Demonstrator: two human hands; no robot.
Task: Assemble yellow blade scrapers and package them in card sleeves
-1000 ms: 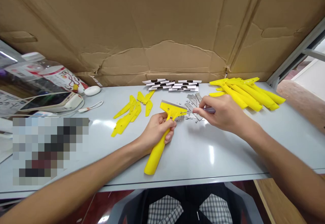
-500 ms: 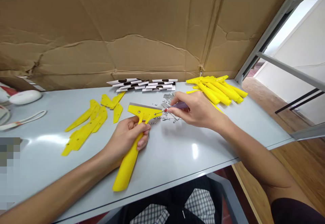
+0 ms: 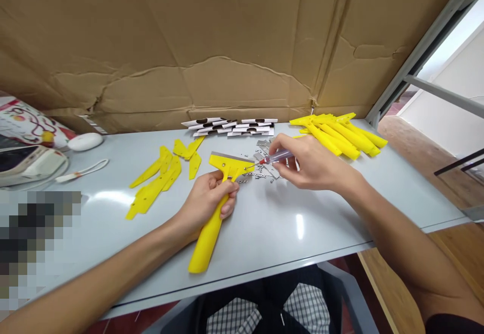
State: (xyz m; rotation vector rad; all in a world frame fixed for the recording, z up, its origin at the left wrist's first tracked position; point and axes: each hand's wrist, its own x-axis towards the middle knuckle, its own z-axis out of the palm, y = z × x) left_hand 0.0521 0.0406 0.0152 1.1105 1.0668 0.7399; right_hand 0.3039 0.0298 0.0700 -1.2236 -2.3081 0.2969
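Observation:
My left hand (image 3: 214, 195) is closed round the neck of a yellow scraper (image 3: 206, 240), its handle slanting down toward the table's front edge. A grey metal blade (image 3: 223, 156) runs along the scraper's top. In my right hand (image 3: 308, 162) is a screwdriver (image 3: 278, 157) with a clear purplish handle and a red collar. Its shaft points left, and the tip meets the right side of the scraper head near a screw hole. Small screws and nuts (image 3: 260, 175) and loose metal blades (image 3: 264, 145) lie just behind, partly hidden by my right hand.
Flat yellow scraper parts (image 3: 151, 190) lie on the left of the grey table (image 3: 264, 238). White packets (image 3: 234, 127) are stacked at the back, beside a pile of yellow handles (image 3: 340, 132). A cardboard sheet (image 3: 227, 36) stands behind. A white mouse-like object (image 3: 85, 142) and cord are far left.
The view has swung left, so everything sits further right. My right fingers have loosened and lifted somewhat on the screwdriver handle, showing more of it. My left hand still holds the scraper.

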